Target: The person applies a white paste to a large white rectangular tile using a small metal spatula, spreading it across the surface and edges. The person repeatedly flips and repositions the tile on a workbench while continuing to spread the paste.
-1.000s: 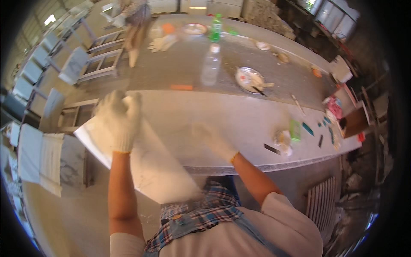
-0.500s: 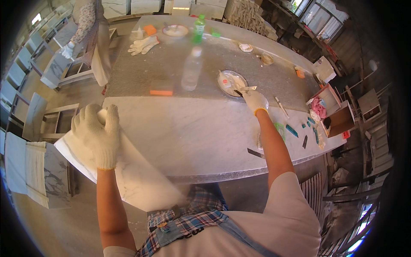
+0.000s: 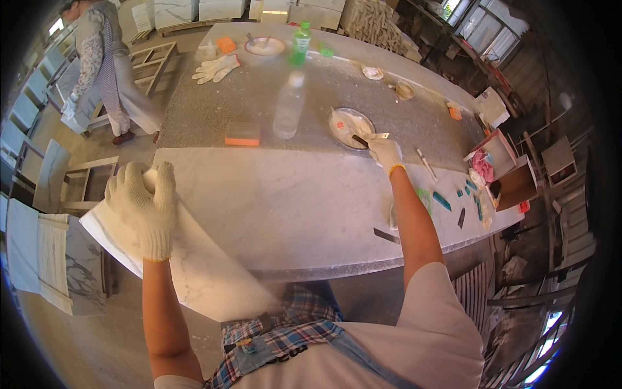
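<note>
My left hand point(image 3: 144, 211), in a white knit glove, grips the upper edge of a white marble slab point(image 3: 204, 266) with grey veins. The slab stands tilted at the table's near left, its lower end by my waist. My right hand point(image 3: 387, 156), also gloved, is closed on a putty knife point(image 3: 360, 141) with a dark handle and a pale metal blade. It is at the near right rim of a round metal dish point(image 3: 332, 134). White paste and a crumpled plastic bag with a red mark point(image 3: 339, 122) lie in the dish.
On the stone-topped table point(image 3: 272, 201) stand a clear bottle point(image 3: 288, 107), a green bottle point(image 3: 300, 45), an orange-and-grey sponge point(image 3: 242, 134) and a bowl point(image 3: 264, 47). Spare gloves point(image 3: 217, 69) lie far left. Teal and dark pieces point(image 3: 442, 201) scatter right. A co-worker point(image 3: 103, 65) is beyond the table's left.
The co-worker has moved and shows more fully, bent at the far left. My right hand has turned slightly, so more of the knife's dark handle shows. My left hand keeps its grip on the slab.
</note>
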A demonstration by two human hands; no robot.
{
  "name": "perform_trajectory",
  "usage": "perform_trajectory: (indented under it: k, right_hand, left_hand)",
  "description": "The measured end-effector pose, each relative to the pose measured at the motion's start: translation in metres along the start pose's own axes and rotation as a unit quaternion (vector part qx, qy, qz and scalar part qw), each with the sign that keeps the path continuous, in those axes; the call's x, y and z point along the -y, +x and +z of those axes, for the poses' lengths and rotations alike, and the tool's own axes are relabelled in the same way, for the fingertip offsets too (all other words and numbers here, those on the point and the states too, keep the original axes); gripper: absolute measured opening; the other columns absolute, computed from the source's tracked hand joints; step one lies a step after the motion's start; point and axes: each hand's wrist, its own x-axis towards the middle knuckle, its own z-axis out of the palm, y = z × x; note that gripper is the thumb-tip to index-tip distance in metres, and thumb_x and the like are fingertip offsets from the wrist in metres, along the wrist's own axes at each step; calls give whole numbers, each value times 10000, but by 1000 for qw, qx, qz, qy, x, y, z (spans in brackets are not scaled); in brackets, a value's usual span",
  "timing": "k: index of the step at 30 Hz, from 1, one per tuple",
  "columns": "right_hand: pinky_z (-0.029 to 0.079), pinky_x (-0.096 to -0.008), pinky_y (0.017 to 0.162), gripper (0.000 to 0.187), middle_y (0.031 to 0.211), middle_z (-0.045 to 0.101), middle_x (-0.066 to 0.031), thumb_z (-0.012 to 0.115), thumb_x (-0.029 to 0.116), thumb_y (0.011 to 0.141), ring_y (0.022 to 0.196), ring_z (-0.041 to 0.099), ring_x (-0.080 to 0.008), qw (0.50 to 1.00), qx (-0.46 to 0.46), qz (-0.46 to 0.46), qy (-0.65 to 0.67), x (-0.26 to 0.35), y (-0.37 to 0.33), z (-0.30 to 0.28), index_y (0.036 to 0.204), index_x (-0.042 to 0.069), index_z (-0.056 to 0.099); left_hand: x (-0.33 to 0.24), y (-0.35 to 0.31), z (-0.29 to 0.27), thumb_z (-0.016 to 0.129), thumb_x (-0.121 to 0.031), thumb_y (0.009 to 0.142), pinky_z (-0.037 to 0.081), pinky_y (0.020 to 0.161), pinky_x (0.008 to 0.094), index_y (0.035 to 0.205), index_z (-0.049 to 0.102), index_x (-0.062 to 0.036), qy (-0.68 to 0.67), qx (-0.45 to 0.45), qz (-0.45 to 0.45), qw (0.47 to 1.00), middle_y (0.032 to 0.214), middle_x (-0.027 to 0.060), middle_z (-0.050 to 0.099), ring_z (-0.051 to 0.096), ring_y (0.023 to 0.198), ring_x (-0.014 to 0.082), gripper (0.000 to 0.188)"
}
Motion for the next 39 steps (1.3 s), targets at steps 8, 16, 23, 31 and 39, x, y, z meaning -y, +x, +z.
perform_trajectory:
  k: [8, 16, 23, 31, 39]
  right_hand:
    - [246, -247, 395, 113, 595, 465, 59, 660, 173, 905, 437, 357, -56, 984, 6, 146, 100, 32, -20, -7, 906, 69, 707]
    - [250, -262, 415, 248, 576, 466, 46, 642, 295, 923, 436, 352, -61, 999, -12, -44, 3, 61, -48, -27, 769, 102, 626]
    - [315, -211, 458, 200, 722, 586, 33, 668, 257, 949, 578, 488, -26, 963, 156, 39, 217, 173, -88, -4, 927, 58, 684]
    - [364, -213, 521, 265, 795, 573, -3, 638, 183, 986, 617, 457, -54, 917, 293, 5, 272, 298, -142, 60, 1123, -41, 674]
    - [385, -204, 537, 260, 852, 615, -33, 665, 150, 971, 657, 503, -68, 894, 372, -50, 244, 365, -165, 86, 1135, -52, 666]
  left_hand:
    - [1, 0, -1, 699, -420, 841, 414, 862, 461, 827, 665, -25, 17, 8, -4, 1000, 850, 144, 653, 565, 860, 363, 397]
    - [-10, -2, -14, 684, -339, 862, 438, 774, 503, 751, 582, -23, 54, 5, 9, 999, 820, 181, 621, 579, 851, 387, 351]
    - [-4, 1, -5, 689, -342, 799, 417, 863, 463, 696, 587, -60, -24, -9, -12, 1000, 752, 122, 612, 577, 813, 342, 317]
    - [-1, 1, -1, 692, -390, 802, 414, 881, 454, 684, 601, -70, -33, -22, -21, 999, 750, 109, 623, 583, 793, 332, 352]
    - [-1, 0, 5, 685, -344, 750, 407, 863, 469, 668, 597, -59, -58, -49, -24, 997, 746, 111, 610, 553, 802, 334, 309]
